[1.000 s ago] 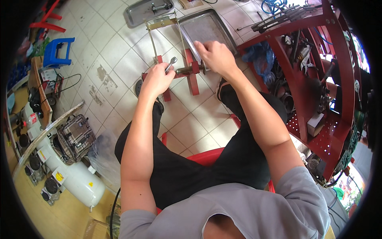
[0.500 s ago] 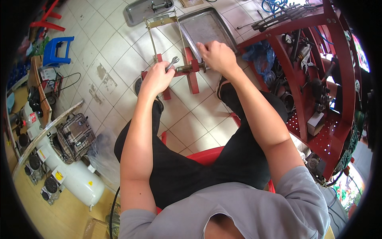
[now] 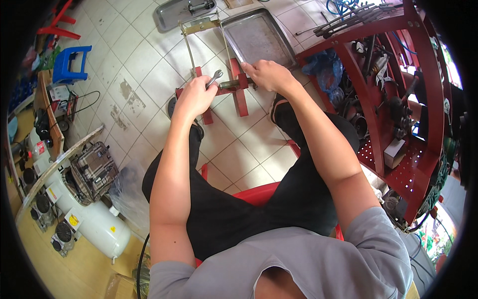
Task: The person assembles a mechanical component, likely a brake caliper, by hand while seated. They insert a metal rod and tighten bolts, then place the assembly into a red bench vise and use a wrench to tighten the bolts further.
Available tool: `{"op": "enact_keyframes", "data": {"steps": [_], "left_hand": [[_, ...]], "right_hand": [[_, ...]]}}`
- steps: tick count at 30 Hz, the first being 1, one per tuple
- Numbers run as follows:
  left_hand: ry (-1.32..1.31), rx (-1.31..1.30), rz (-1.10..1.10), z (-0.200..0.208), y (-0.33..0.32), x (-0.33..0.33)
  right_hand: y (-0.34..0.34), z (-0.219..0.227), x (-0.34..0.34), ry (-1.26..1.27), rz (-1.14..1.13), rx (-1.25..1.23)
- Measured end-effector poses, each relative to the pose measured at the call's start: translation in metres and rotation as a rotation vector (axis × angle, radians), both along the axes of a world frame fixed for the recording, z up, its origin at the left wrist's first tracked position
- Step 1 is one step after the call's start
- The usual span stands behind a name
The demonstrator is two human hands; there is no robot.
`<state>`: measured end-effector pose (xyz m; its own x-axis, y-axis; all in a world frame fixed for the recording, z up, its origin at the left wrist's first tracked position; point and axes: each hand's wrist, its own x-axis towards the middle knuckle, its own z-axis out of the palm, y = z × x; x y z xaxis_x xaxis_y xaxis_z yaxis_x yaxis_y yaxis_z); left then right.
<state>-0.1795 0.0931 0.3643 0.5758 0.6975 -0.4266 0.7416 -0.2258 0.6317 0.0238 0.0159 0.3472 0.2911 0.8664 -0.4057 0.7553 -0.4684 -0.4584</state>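
My left hand [image 3: 195, 97] is closed around an open-end wrench [image 3: 214, 78], whose jaw sticks out past the fingers. It rests at the left part of a red metal stand [image 3: 241, 103] on the floor between my feet. A coarse spring or threaded rod [image 3: 228, 84] runs across the stand between my hands. At its right end, my right hand [image 3: 271, 74] has its fingers bent together beside the red upright; what they grip, if anything, is hidden. Two thin metal arms [image 3: 225, 42] rise from the stand to a brass-coloured crosspiece [image 3: 201, 26].
Beyond the stand lie a large metal tray [image 3: 264, 15] and a smaller grey tray [image 3: 167, 19] with a metal part in it. A red tool rack [image 3: 343, 65] stands close on my right. At left are a blue stool [image 3: 69, 74] and a white tank [image 3: 99, 231].
My right hand has lowered and shifted slightly left, its fingers coming down to the stand's right upright. My left hand keeps the wrench almost where it was.
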Motion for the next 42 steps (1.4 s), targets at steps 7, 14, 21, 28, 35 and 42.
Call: {"op": "enact_keyframes", "data": {"steps": [7,14,21,28,35,42], "left_hand": [[0.026,-0.005,-0.006,0.0,0.001,0.0],[0.028,-0.022,0.01,0.001,0.001,0.0],[0.0,-0.032,0.014,-0.007,-0.001,0.0],[-0.022,-0.017,0.034,-0.011,0.0,-0.002],[-0.008,-0.039,0.033,-0.007,-0.001,0.0],[-0.016,-0.051,0.024,-0.004,0.0,0.0]], "right_hand": [[0.006,0.011,0.004,0.053,-0.158,0.097],[0.006,0.013,0.004,0.031,-0.117,0.026],[-0.003,-0.021,0.003,0.043,-0.003,0.098],[0.007,0.018,0.001,0.068,-0.137,-0.017],[0.001,-0.006,-0.001,0.042,-0.038,-0.009],[-0.003,-0.021,-0.002,-0.097,-0.137,0.305]]}}
